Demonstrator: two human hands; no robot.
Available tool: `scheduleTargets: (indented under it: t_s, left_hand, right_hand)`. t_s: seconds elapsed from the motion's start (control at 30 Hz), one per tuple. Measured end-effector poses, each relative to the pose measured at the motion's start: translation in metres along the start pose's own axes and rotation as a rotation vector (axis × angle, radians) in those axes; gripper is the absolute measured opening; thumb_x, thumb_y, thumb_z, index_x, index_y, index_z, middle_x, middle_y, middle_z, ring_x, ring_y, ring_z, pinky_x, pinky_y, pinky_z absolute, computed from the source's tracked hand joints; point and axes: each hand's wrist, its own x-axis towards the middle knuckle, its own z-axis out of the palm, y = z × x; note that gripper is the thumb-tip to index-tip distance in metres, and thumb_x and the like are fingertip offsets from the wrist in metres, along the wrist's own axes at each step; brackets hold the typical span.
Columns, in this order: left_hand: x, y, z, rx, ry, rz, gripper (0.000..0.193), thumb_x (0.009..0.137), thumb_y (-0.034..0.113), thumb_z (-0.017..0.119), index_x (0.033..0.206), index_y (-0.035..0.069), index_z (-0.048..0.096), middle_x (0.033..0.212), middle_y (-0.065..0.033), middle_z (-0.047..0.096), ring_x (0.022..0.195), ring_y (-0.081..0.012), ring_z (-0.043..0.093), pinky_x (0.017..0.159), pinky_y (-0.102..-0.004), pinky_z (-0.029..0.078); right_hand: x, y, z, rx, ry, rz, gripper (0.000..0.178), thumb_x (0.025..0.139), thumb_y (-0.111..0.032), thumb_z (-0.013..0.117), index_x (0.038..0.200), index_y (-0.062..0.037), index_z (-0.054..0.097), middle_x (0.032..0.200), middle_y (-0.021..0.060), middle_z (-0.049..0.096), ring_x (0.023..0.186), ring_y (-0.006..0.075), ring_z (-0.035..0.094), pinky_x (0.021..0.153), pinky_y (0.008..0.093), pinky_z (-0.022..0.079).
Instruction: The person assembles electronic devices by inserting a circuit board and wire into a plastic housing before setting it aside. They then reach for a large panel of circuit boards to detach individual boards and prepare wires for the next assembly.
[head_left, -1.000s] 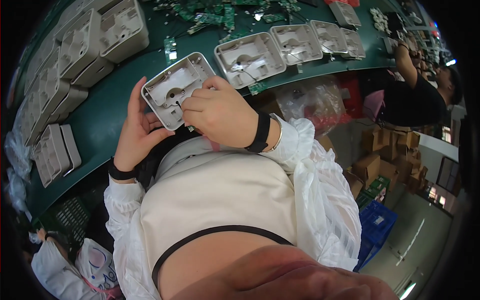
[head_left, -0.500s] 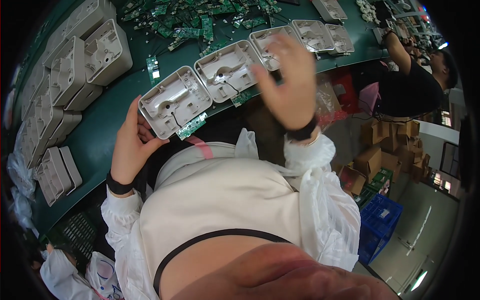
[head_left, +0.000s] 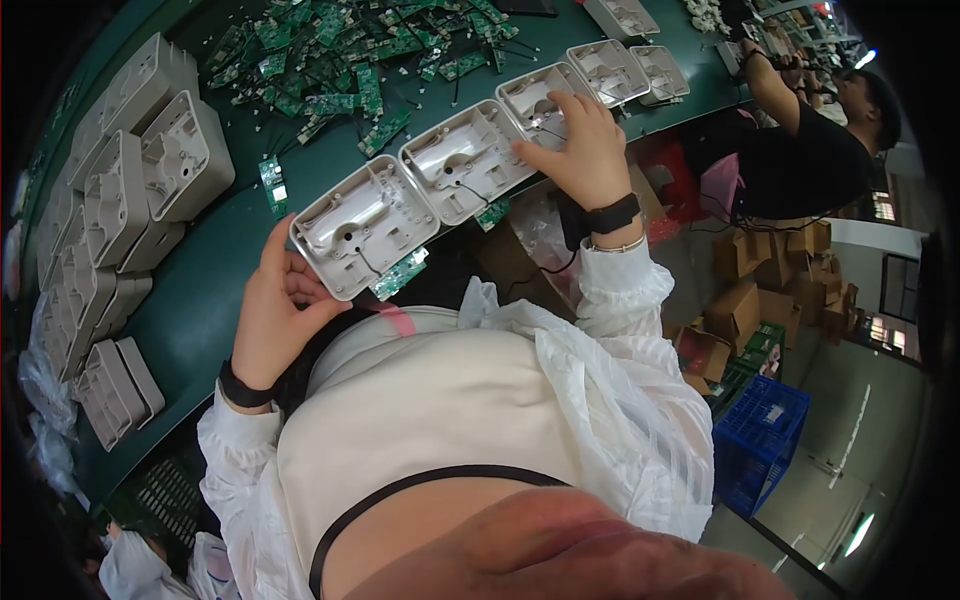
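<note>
A row of light grey plastic housings lies open side up along the near edge of the green table. My left hand [head_left: 280, 318] grips the left end of the nearest housing [head_left: 370, 222], thumb at its near corner and fingers along its left side. A black wire runs from it to a small green circuit board [head_left: 402, 274] at its near edge. The second housing [head_left: 467, 162] also has a wire and a green board [head_left: 492, 214], partly under its rim. My right hand [head_left: 590, 150] holds the third housing [head_left: 530, 98] at its near right corner, thumb and fingers apart across it.
Many loose circuit boards [head_left: 365, 85] with wires are heaped on the table [head_left: 235, 290] beyond the row. Stacked housings [head_left: 115, 190] stand at the left. More housings [head_left: 607, 72] continue the row at right. A person [head_left: 805, 150] works farther right, near cardboard boxes [head_left: 735, 310] and a blue crate [head_left: 762, 440].
My right hand, blurred above the third housing before, has come down onto its near corner. My left hand keeps its hold on the nearest housing. The whole view has shifted slightly.
</note>
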Motion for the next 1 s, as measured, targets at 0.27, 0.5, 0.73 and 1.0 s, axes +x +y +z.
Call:
scheduleTargets:
  t_s: [0.27, 0.5, 0.73, 1.0]
  left_hand:
    - [0.056, 0.011, 0.051, -0.111, -0.181, 0.088, 0.103, 0.08, 0.001, 0.084, 0.161, -0.002, 0.019, 0.105, -0.0151, 0.064, 0.089, -0.0197, 0.072, 0.078, -0.0304, 0.06]
    - [0.113, 0.02, 0.106, -0.223, -0.332, 0.192, 0.101, 0.086, 0.007, 0.082, 0.16, -0.004, 0.013, 0.108, -0.0174, 0.064, 0.096, -0.0224, 0.071, 0.082, -0.0327, 0.061]
    - [0.164, 0.022, 0.164, -0.353, -0.371, 0.302, 0.093, 0.083, 0.006, 0.079, 0.15, -0.008, 0.017, 0.114, -0.0224, 0.069, 0.101, -0.0271, 0.073, 0.082, -0.0363, 0.061]
    - [0.117, 0.036, 0.102, -0.115, -0.373, 0.377, 0.057, 0.09, 0.011, 0.076, 0.138, -0.002, 0.047, 0.112, -0.0134, 0.068, 0.091, -0.0203, 0.071, 0.077, -0.0352, 0.059]
  right_hand:
    - [0.02, 0.084, -0.01, 0.035, -0.01, 0.124, 0.076, 0.072, -0.046, 0.086, 0.13, -0.0019, 0.066, 0.127, 0.0204, 0.068, 0.12, 0.037, 0.063, 0.103, 0.0441, 0.049]
    - [0.05, 0.168, -0.019, 0.122, -0.007, 0.198, 0.07, 0.076, -0.037, 0.087, 0.132, 0.0001, 0.065, 0.128, 0.0241, 0.068, 0.121, 0.0379, 0.064, 0.104, 0.0419, 0.049]
    - [0.062, 0.155, -0.041, 0.068, 0.193, 0.032, 0.046, 0.089, -0.017, 0.078, 0.129, 0.0034, 0.065, 0.13, 0.0204, 0.068, 0.124, 0.0329, 0.063, 0.109, 0.0391, 0.045]
    - [0.01, 0.054, -0.071, 0.414, 0.116, -0.018, 0.04, 0.098, -0.01, 0.069, 0.135, 0.0042, 0.06, 0.137, 0.0155, 0.063, 0.128, 0.0238, 0.057, 0.109, 0.0353, 0.042]
